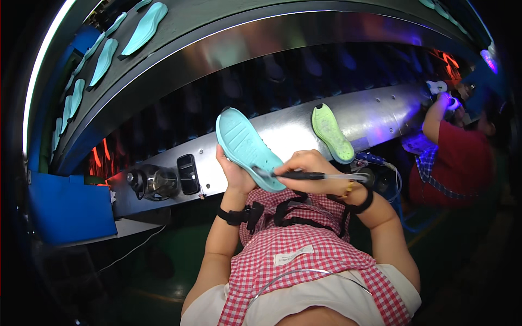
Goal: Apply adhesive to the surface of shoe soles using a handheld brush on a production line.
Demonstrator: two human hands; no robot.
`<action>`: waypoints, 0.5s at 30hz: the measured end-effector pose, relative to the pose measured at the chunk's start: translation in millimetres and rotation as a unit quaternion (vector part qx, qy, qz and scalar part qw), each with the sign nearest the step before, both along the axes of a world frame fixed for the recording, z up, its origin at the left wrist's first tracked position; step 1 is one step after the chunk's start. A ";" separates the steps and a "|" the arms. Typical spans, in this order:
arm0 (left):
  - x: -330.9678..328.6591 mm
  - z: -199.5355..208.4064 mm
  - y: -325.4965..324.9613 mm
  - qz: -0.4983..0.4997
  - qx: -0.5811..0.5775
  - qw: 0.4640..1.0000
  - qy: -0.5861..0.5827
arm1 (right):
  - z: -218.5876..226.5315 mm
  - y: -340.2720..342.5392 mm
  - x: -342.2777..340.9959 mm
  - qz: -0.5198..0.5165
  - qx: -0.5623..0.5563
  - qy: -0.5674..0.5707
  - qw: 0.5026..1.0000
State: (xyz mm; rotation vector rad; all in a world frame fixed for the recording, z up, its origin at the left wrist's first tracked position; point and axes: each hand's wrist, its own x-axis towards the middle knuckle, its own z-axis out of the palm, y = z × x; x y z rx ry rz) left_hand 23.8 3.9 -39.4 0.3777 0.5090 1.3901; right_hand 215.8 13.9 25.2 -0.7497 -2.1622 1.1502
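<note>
Steel ledge, dark workshop, teal sole

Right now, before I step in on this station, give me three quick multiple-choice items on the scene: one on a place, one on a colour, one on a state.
1. Where does the yellow-green sole lie?
A. On the steel ledge ahead of the person
B. In the person's lap
C. On the blue box

2. What colour is the sole held in the left hand?
A. Red
B. Turquoise
C. Black

3. What is the right hand doing?
A. Resting open and holding nothing
B. Gripping a thin brush-like tool whose tip sits against the turquoise sole
C. Holding the dark jar

Answers: 1 A, the sole rests alone on the metal ledge, right of the held one. 2 B, the tilted sole is plainly turquoise. 3 B, the fingers close round the dark handle, tip at the sole's lower end.
</note>
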 end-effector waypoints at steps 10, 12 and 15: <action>32.5 27.9 -25.1 -0.082 -0.028 0.990 -0.110 | 22.4 8.3 -2.7 -0.056 -0.138 0.132 0.980; 29.8 26.1 -32.0 -0.020 -0.023 0.984 -0.177 | 20.9 -2.7 2.7 0.053 -0.039 0.120 0.991; 23.3 36.2 -28.8 -0.042 -0.006 0.994 -0.103 | 33.2 -2.5 8.6 0.027 -0.234 0.183 0.954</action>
